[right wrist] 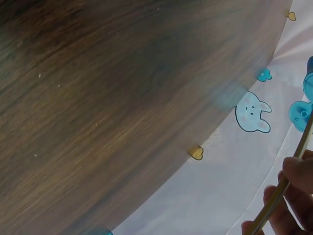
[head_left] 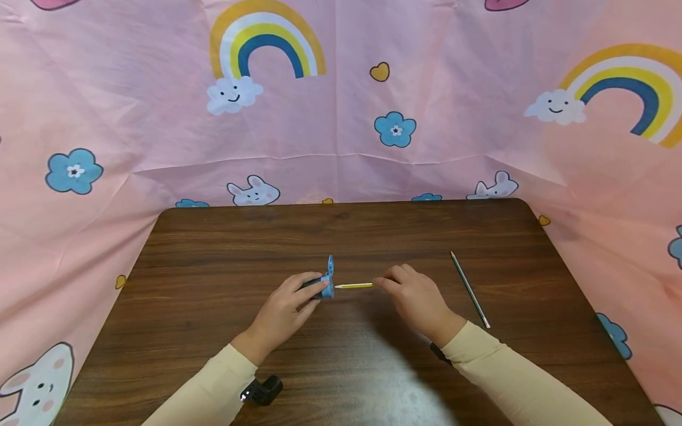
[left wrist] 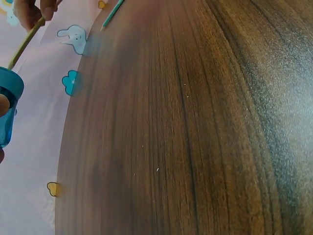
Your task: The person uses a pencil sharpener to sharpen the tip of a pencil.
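Obs: yellow pencil (head_left: 356,286) up to sharpener (head_left: 327,288)

Your L hand (head_left: 282,310) holds the sharpener above bench (head_left: 240,248), fingers curled round it; lid (head_left: 331,265) flipped up. Your R hand (head_left: 418,296) pinches yellow pencil, fingers closed on it, tip pointing L at sharpener's open end; contact w/ rim: can't tell. 2nd pencil (head_left: 470,290) lies on bench, R of your R hand.

Yellowish pencil (right wrist: 275,198) in fingers (right wrist: 300,174)

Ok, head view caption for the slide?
Left hand holds blue container, lid open; right hand pinches yellow pencil pointing at it; second pencil nearby.
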`<state>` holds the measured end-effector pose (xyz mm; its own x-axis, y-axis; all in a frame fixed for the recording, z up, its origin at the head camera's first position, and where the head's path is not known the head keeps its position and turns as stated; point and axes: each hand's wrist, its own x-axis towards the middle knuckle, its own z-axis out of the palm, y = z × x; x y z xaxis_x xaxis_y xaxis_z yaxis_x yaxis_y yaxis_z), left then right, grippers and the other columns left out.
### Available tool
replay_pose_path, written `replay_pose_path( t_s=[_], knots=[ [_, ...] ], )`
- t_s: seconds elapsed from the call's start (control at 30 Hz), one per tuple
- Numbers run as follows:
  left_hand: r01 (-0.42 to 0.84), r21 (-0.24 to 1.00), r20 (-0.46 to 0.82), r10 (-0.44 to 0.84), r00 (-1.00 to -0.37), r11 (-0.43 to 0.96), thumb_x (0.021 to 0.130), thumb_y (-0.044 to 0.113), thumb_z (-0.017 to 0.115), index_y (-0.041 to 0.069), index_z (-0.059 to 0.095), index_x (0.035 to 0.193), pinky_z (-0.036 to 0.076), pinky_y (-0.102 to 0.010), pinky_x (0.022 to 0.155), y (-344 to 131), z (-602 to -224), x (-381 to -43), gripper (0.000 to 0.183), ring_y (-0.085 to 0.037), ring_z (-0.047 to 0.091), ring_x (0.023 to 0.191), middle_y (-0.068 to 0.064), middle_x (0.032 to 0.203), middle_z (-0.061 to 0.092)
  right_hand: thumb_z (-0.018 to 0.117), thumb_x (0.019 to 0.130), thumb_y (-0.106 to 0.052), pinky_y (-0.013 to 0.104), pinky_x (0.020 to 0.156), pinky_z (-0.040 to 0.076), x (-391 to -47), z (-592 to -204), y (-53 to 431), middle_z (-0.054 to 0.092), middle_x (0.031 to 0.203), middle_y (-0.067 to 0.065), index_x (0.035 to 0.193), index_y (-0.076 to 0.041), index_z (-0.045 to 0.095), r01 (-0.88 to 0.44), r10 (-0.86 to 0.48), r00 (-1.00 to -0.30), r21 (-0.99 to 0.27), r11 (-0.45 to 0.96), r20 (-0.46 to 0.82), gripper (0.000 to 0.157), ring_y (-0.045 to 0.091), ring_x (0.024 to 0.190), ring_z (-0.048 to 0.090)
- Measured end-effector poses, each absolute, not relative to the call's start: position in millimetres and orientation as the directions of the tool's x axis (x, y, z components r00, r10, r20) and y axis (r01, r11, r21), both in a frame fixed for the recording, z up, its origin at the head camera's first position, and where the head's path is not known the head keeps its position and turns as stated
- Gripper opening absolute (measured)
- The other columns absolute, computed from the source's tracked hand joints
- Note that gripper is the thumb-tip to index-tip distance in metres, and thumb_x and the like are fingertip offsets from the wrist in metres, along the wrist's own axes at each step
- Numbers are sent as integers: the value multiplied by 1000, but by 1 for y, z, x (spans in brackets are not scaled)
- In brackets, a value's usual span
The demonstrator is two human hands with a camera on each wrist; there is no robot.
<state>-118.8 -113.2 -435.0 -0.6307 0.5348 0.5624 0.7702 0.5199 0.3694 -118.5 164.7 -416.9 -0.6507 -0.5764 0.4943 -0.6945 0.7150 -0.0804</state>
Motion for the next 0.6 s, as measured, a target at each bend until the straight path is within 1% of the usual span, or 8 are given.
replay_pose_path(
  t_s=[0.1, 0.23, 0.33, 0.43, 0.6],
  knots=[
    [774, 358, 560, 543, -626, 522, 71, -1, 73, 11, 61, 117, 51, -32, 78, -113, -435, -118, 49, -23, 52, 104, -10, 116, 53, 60, 73, 10, 25, 52, 44, -118, -418, 162, 55, 84, -2, 98, -15, 69, -695, -581, -654, -81, 715, 485, 37, 14, 74, 52],
    [781, 344, 563, 551, -616, 521, 70, -1, 73, 10, 62, 116, 51, -32, 79, -111, -434, -117, 49, -23, 53, 104, -10, 115, 54, 62, 74, 9, 25, 53, 45, -119, -419, 159, 55, 84, -1, 98, -15, 69, -693, -588, -651, -60, 718, 479, 35, 14, 74, 52],
    [787, 336, 567, 556, -608, 517, 70, -1, 73, 10, 62, 115, 50, -32, 79, -110, -434, -116, 48, -23, 53, 104, -10, 115, 54, 66, 74, 5, 24, 53, 45, -119, -420, 157, 55, 82, -1, 97, -16, 69, -687, -593, -653, -40, 726, 471, 32, 13, 73, 51],
    [796, 323, 574, 563, -594, 511, 70, -1, 74, 10, 63, 114, 51, -31, 78, -108, -435, -115, 47, -22, 53, 103, -10, 114, 55, 67, 74, 3, 24, 53, 45, -117, -420, 156, 55, 83, -1, 97, -17, 70, -682, -592, -660, -38, 731, 463, 31, 13, 73, 52],
    [806, 305, 581, 572, -579, 507, 70, 0, 74, 11, 63, 114, 51, -29, 77, -105, -437, -115, 46, -21, 53, 103, -9, 113, 55, 66, 73, 5, 24, 54, 46, -114, -421, 154, 56, 86, -2, 97, -18, 69, -679, -591, -665, -42, 733, 457, 33, 13, 76, 53]
  ],
)
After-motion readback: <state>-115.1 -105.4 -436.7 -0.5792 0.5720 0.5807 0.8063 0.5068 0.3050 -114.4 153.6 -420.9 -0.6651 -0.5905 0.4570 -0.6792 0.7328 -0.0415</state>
